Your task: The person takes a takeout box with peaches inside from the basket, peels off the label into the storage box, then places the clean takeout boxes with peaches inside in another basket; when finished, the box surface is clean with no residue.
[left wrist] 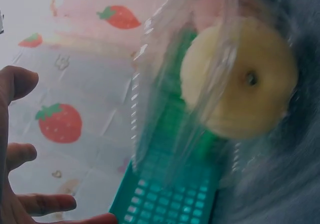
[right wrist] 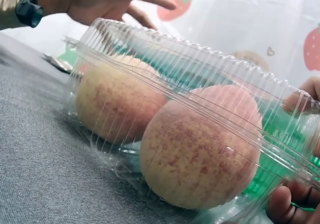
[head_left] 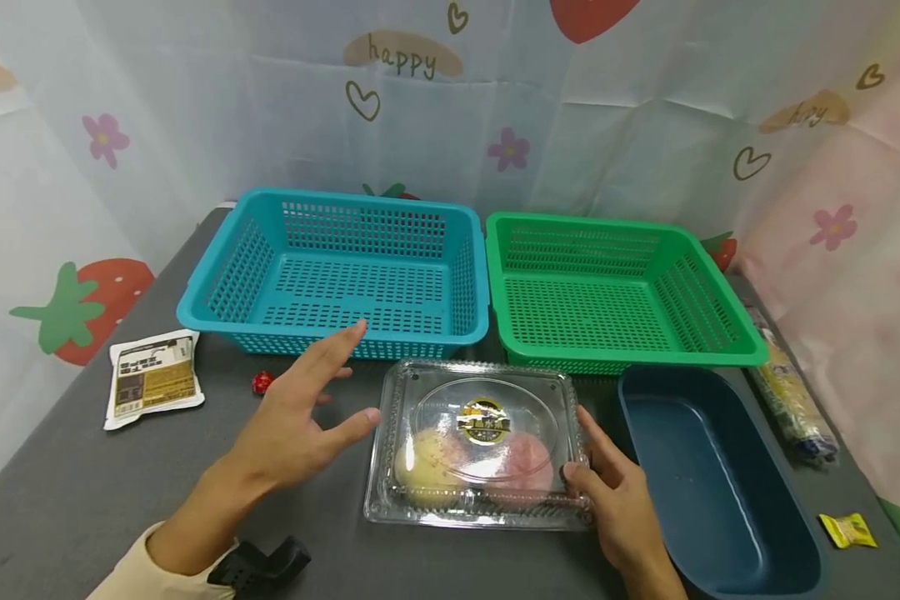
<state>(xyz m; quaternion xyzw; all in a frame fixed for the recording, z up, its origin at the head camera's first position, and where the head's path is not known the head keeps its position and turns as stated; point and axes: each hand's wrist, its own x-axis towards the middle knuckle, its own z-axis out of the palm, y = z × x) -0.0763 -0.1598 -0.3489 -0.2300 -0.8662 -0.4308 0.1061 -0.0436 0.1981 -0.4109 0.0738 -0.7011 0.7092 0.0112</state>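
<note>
A clear plastic clamshell box point(head_left: 487, 508) with a round label on its lid lies in front of the baskets in the head view. Inside it are two peaches, one yellowish point(right wrist: 120, 99) and one pinker point(right wrist: 200, 149). My right hand point(head_left: 618, 500) grips the box at its right edge, thumb on the near side. Off the box's left side, my left hand point(head_left: 292, 425) is held with fingers spread and holds nothing. The left wrist view shows its fingers point(left wrist: 47, 203) apart from the box, whose wall is blurred there.
A blue basket point(head_left: 360, 329) and a green basket point(head_left: 630, 354) stand behind. To the right are a dark blue tub point(head_left: 705, 483), a long clear-wrapped package point(head_left: 791, 400) and a yellow wrapped candy point(head_left: 847, 530). At left lie a white packet point(head_left: 155, 377) and a small red item point(head_left: 262, 382).
</note>
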